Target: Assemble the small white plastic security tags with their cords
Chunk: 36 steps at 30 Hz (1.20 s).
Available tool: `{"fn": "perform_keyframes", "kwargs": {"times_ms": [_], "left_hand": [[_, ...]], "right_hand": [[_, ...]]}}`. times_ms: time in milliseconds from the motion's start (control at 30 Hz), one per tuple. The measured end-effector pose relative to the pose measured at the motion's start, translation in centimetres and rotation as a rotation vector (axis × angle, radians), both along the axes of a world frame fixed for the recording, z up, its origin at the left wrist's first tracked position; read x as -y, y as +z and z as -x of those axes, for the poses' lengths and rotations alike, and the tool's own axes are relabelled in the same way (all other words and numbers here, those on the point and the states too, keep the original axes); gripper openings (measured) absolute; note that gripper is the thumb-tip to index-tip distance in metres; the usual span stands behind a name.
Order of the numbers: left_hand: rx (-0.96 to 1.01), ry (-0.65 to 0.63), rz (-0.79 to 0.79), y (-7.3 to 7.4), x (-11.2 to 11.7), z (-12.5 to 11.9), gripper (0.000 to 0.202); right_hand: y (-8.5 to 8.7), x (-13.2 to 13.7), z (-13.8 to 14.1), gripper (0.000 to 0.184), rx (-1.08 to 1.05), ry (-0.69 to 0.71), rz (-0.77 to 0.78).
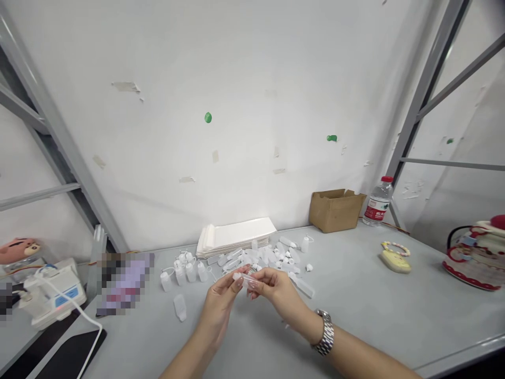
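Observation:
Between both hands, above the middle of the table, is a small translucent plastic squeeze bottle (245, 280), held nearly level. My left hand (221, 297) pinches its narrow end; fingertips hide part of it. My right hand (276, 292), below a metal watch, has its fingers closed round the other end. Just beyond the hands lies a loose pile of similar bottles and small white caps (262, 255). Several capped bottles (191, 271) with looped straps stand upright left of the pile. One bottle without a cap (180, 307) lies flat, nearest to my left hand.
A stack of flat white pieces (240, 231) lies by the wall. Further right are an open cardboard box (335, 213), a water bottle (377, 204), a yellow case (395, 261) with a beaded strap and a decorated bag (479, 255). Left are a power strip (57, 295) and a black phone-like slab (69, 358).

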<state>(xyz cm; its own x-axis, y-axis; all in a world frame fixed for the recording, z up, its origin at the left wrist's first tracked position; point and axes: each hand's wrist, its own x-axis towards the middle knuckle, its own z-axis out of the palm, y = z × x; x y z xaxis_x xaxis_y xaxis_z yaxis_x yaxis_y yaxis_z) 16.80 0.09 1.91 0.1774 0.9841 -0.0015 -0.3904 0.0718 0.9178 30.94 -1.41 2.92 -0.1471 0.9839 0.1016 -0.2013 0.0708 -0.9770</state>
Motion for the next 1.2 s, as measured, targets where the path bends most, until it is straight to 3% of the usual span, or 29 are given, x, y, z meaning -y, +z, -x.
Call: {"fn": "perform_keyframes", "kwargs": {"times_ms": [200, 267, 433, 600, 1000, 1200], "left_hand": [[0.027, -0.130, -0.038, 1.0, 0.2, 0.4, 0.027], [0.000, -0.115, -0.059, 1.1, 0.2, 0.5, 0.025], [0.042, -0.043, -0.025, 0.8, 0.0, 0.6, 0.023], [0.100, -0.066, 0.010, 0.5, 0.0, 0.6, 0.025], [-0.048, -0.202, -0.079, 2.0, 0.4, 0.9, 0.027], [0.072, -0.257, -0.087, 2.1, 0.7, 0.8, 0.047]], "right_hand": [[0.2, -0.4, -0.7, 0.028, -0.287, 0.356, 0.238], [0.2, -0.5, -0.7, 0.031, -0.264, 0.350, 0.206], [-0.2, -0.2, 0.2, 0.028, -0.063, 0.095, -0.038], [-0.4, 0.5, 0.7, 0.019, 0.019, -0.034, -0.086], [-0.6, 0.1, 0.3, 0.025, -0.465, 0.399, 0.254], [-0.2, -0.2, -0.2, 0.022, -0.501, 0.388, 0.216]]}}
